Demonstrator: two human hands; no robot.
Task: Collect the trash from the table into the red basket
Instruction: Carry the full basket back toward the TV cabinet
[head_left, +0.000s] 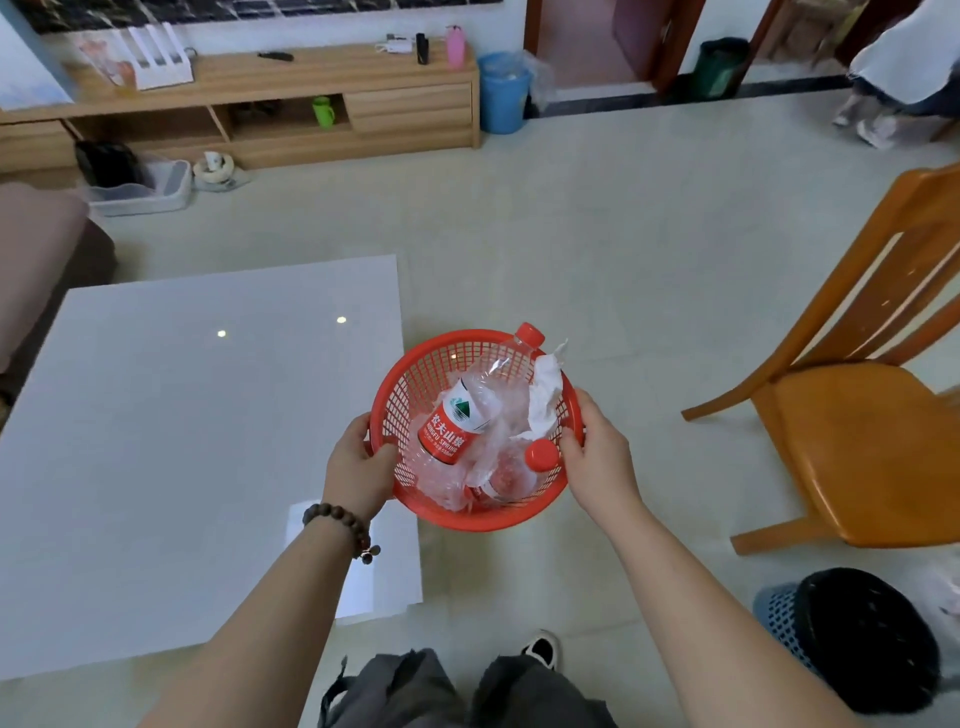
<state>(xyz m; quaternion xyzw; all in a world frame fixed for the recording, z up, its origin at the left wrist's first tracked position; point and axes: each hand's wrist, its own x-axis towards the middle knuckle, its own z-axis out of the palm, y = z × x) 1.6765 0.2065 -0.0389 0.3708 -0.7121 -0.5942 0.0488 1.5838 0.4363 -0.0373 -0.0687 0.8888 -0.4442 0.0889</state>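
You are holding the loaded red basket (470, 506) off the table's right edge.

Your left hand (358, 460) is gripping its left rim and your right hand (597, 457) is gripping its right rim, so it is hanging level between them, above the floor just beside the white table (182, 441). Crushed bottles (457, 423) and a tissue (545, 395) are lying inside, one bottle's neck poking over the far rim.

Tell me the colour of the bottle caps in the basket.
Red, both bottle caps, matching the red basket; the head view shows them clearly.
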